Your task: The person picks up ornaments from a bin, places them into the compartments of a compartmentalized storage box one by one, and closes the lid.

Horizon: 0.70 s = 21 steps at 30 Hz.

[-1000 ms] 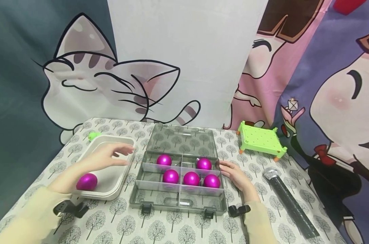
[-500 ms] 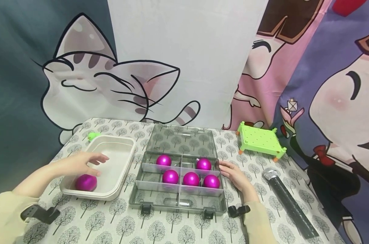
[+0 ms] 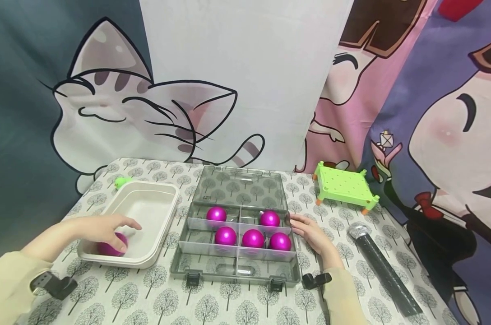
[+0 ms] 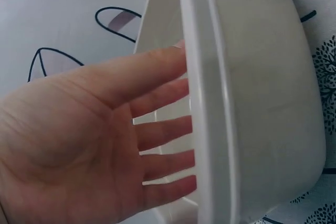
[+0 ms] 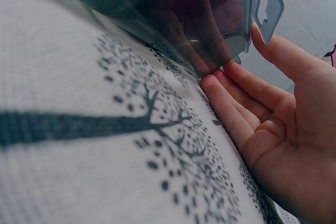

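Observation:
In the head view my left hand is inside the white tub, its thumb and fingers over a magenta ball and partly hiding it. The left wrist view shows the fingers extended past the tub's wall, which hides their tips; no ball shows there. My right hand touches the right side of the grey see-through compartment box, fingers at its lower edge, thumb near the rim tab. Several magenta balls sit in the box: one in each rear compartment, one middle left, two middle right.
The box's lid lies folded back. A green toy bed with orange feet stands at the back right, a black microphone in front of it. A small green toy sits behind the tub. A printed curtain hangs behind the table.
My left hand has moved left and back across the tub, then down over the ball there. My right hand stays at the box's side.

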Available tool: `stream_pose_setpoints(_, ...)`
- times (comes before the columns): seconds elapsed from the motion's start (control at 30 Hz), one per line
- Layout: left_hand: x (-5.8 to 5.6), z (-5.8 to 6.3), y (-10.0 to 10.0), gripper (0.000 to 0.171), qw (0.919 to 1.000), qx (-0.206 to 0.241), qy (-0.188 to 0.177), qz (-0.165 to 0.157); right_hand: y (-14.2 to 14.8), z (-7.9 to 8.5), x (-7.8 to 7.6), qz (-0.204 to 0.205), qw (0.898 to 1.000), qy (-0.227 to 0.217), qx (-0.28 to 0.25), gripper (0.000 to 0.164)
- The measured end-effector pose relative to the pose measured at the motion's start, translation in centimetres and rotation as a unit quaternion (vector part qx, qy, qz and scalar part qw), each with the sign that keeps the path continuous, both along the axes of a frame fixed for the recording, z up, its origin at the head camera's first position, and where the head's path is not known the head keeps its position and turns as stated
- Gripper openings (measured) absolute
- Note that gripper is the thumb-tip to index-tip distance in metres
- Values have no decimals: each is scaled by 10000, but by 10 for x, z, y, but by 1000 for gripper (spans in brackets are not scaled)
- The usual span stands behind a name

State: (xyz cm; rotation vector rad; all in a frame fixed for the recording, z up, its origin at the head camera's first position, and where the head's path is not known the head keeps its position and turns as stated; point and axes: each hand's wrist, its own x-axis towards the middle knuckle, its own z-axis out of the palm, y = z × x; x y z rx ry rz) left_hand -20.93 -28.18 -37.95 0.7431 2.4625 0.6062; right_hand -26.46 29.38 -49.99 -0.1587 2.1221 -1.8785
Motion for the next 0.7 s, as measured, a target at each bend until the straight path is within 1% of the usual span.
stream_pose_setpoints(0.13,-1,0,0,65,9991,-285,-311,37,0,0,-1,2,10000,5,-15,52)
stream_pose_setpoints(0.37,-3,-3,4,61,9972,-565,-483,-34,0,0,1,10,10000,33,34,52)
stream_pose_setpoints(0.43,-4,-4,5,61,9967,-598,-549,-31,0,0,1,21,10000,31,39,52)
stream_pose_setpoints(0.57,-4,-4,6,62,9958,-600,-679,83,-1,1,2,33,10000,20,25,52)
stream_pose_setpoints(0.7,-5,-4,5,59,9953,-604,-721,218,-1,2,2,-20,10000,9,64,52)
